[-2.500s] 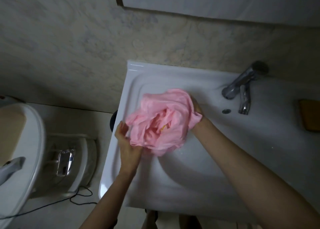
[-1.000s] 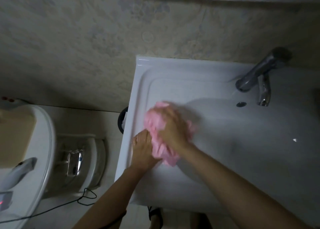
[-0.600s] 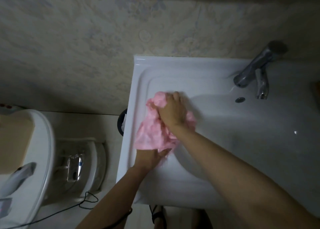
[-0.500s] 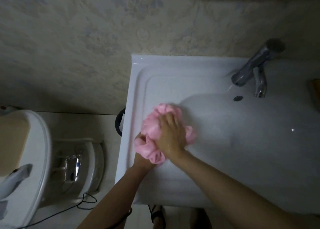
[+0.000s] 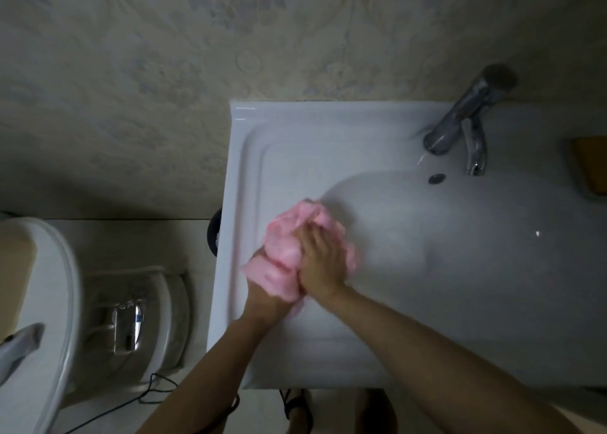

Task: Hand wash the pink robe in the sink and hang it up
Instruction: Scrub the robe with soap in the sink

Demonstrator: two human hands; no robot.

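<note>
You're mid-scrub, right hand (image 5: 323,262) and left hand (image 5: 262,289) both clamped on the bunched pink fabric robe (image 5: 285,246) over the white ceramic sink (image 5: 377,131)'s left side; next likely rinse, then wring.

We can find no words, numbers, brand names or signs to read anywhere here. The small shiny thing (image 5: 126,330) on the floor, far off to the left of the grip of our hands, has a tiny blue mark on it, but it is too small and blurry for us to tell if it is writing.
</note>
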